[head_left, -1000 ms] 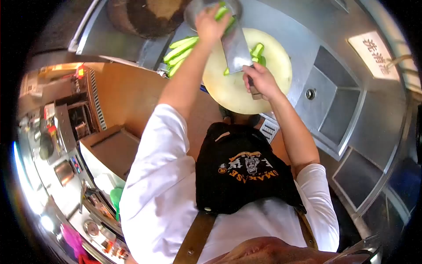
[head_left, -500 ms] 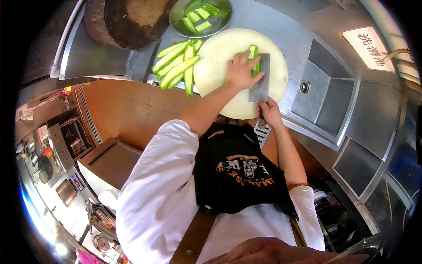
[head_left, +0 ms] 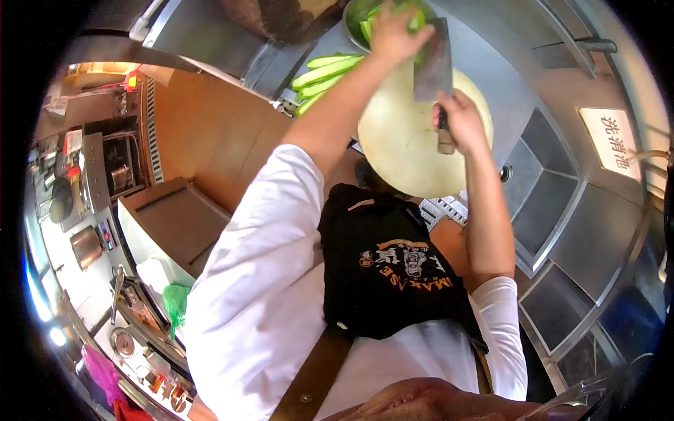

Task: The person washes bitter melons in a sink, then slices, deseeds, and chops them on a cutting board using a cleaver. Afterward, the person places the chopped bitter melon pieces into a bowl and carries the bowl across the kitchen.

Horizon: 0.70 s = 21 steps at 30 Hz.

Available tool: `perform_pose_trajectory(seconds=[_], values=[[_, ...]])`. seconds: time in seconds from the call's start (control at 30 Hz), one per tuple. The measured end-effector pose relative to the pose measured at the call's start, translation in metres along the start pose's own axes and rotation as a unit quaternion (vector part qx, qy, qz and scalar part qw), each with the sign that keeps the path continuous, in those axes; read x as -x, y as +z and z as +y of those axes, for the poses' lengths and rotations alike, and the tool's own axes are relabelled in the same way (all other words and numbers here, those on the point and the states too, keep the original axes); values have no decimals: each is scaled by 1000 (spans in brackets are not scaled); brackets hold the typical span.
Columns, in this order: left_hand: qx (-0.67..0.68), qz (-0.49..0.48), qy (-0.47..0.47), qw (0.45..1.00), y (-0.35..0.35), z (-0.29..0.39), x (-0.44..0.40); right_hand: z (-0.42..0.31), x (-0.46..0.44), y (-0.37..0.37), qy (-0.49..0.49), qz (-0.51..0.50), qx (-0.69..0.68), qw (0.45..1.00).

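My right hand (head_left: pixel 465 125) grips a cleaver (head_left: pixel 433 67) by its handle, with the broad blade pointing up and away over the far part of the round chopping board (head_left: pixel 421 158). At the bowl's rim, my left hand (head_left: pixel 394 35) is blurred by motion. Green cut pieces that look like cucumber (head_left: pixel 419 17) are held at its fingers, beside the blade's tip. Partly hidden behind this hand is a metal bowl (head_left: pixel 350 29) with more green pieces in it. Long pale-green cucumber strips (head_left: pixel 326 74) lie in a pile left of the board, partly covered by my left forearm.
A steel sink (head_left: pixel 544 189) with a drain lies right of the board, beneath a sign (head_left: pixel 609 142) on the wall. A big dark round wooden block (head_left: pixel 281 15) stands at the upper left. Below the counter at left is a brown-topped cabinet (head_left: pixel 179 217).
My left hand has moved from the board up to the bowl, carrying the cut pieces. The cleaver has been lifted and moved farther away with my right hand. The camera view has shifted.
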State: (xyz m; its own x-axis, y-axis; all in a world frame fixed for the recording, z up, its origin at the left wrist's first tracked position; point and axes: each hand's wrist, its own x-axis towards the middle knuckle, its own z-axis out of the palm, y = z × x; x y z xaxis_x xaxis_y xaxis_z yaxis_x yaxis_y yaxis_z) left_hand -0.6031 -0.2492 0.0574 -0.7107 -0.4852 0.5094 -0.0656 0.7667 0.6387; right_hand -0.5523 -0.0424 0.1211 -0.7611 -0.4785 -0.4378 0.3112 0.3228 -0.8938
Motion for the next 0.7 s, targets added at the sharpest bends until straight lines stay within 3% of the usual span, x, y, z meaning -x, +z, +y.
perform_pose_trajectory(seconds=[0.03,0.1,0.13,0.17,0.23,0.27,0.33,0.47,0.53,0.7], values=[[-22,27,18,999,-21,-11,-8,-4,-1,-3,11,8,-26,1000],[-22,-56,-4,998,-45,-79,4,12,17,-19,-6,6,51,999],[-56,-146,-22,988,-63,-100,26,33,29,-29,-21,14,87,996],[-88,-232,-39,968,-79,-117,51,51,45,-33,5,21,35,999],[-190,-364,-58,910,-99,-130,97,91,71,-40,49,45,-28,997],[-190,-367,-58,909,-104,-124,105,115,81,-45,38,34,-36,998],[-260,-453,-66,850,-110,-111,114,140,99,-47,48,29,-49,997],[-302,-473,-90,823,-104,-88,119,159,118,-39,68,39,-50,996],[-346,-416,-67,838,-97,-86,126,162,118,-33,67,41,-48,996],[-314,-372,-91,869,-79,-102,148,168,122,-22,68,43,-54,995]])
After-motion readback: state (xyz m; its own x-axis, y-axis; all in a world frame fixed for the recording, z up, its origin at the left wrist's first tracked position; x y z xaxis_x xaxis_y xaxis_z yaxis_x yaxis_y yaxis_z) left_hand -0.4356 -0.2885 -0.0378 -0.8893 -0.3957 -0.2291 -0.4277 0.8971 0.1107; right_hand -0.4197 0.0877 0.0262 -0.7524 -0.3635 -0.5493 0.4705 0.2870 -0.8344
